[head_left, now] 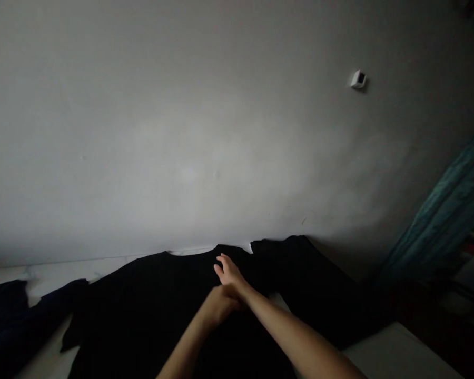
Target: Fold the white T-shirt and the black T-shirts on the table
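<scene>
A black T-shirt (150, 305) lies spread out, its neckline on the far side towards the wall. Over its upper part, my right hand (229, 272) is open, with thumb and fingers apart and nothing seen in them. Close against the right wrist is my left hand (220, 304), its fingers curled downward and partly hidden. What they hold, if anything, does not show. My forearms cross the lower middle of the view and cover part of the shirt.
Another dark garment (324, 284) lies to the right, and a dark blue one (8, 316) to the left. Pale marbled surface (398, 350) shows between and beside them. A grey wall (205, 131) with a small white device (358, 79) rises behind; a teal curtain (446, 205) hangs right.
</scene>
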`<state>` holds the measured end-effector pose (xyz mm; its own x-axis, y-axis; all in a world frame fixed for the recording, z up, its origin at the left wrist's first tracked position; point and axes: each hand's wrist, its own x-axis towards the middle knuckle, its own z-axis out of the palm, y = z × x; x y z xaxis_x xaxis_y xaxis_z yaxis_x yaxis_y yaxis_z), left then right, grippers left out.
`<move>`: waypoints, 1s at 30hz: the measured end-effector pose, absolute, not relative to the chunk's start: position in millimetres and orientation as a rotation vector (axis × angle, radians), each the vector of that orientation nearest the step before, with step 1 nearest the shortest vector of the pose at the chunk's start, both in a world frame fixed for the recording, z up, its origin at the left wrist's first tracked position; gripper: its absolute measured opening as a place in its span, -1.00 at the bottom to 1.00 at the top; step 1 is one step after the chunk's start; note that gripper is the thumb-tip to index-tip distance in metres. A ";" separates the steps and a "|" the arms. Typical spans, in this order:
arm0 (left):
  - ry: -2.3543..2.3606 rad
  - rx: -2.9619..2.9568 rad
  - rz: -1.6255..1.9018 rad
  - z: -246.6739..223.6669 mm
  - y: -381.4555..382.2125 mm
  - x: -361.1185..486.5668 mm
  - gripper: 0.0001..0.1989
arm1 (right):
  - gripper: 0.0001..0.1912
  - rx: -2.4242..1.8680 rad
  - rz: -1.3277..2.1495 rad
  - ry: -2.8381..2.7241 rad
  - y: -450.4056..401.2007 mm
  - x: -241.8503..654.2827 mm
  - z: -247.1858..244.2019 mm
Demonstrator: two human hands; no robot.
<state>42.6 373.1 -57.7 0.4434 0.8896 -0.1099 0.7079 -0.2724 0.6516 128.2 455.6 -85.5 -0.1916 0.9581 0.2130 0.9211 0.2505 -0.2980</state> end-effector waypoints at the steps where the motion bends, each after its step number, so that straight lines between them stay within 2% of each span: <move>1: 1.411 2.049 0.398 -54.9 379.0 25.6 -0.64 | -0.60 -1.694 0.189 -2.191 445.1 130.0 -89.9; 4: 1.879 2.131 0.566 -61.7 390.9 -27.7 -0.53 | -0.48 -1.606 0.247 -2.251 417.9 140.1 -101.0; 6: 2.101 2.294 0.487 -75.5 396.7 -60.9 -0.51 | -0.37 -1.551 0.251 -2.325 405.4 147.1 -104.0; 10: 2.062 2.557 0.109 -98.5 409.9 -104.3 -0.52 | -0.26 -1.681 0.288 -2.342 395.6 150.4 -95.5; 14: 2.103 2.619 0.181 -104.3 406.4 -93.3 -0.52 | -0.23 -1.872 0.274 -2.204 387.2 129.6 -84.4; 17: 2.216 2.558 0.395 -112.4 377.6 -70.3 -0.48 | -0.28 -1.672 0.278 -2.297 368.0 113.3 -89.6; 20: 2.082 2.659 0.385 -127.8 331.6 -83.1 -0.47 | -0.34 -1.496 0.313 -2.400 345.0 124.4 -99.9; 26: 2.123 2.604 0.277 -132.5 247.7 -183.9 -0.51 | -0.32 -1.885 0.210 -2.156 320.2 188.6 -93.9; 28: 2.221 2.541 0.248 -121.6 231.3 -178.8 -0.51 | -0.31 -1.926 0.197 -2.100 308.0 180.4 -87.7; 30: 2.295 2.503 0.275 -111.4 218.0 -148.9 -0.50 | -0.32 -1.788 0.233 -2.158 288.5 154.6 -84.1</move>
<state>-148.9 218.0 -111.4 0.0957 0.9511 0.2935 0.9936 -0.0734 -0.0861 154.6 288.5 -84.1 -0.1594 0.9764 0.1458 0.9229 0.1998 -0.3292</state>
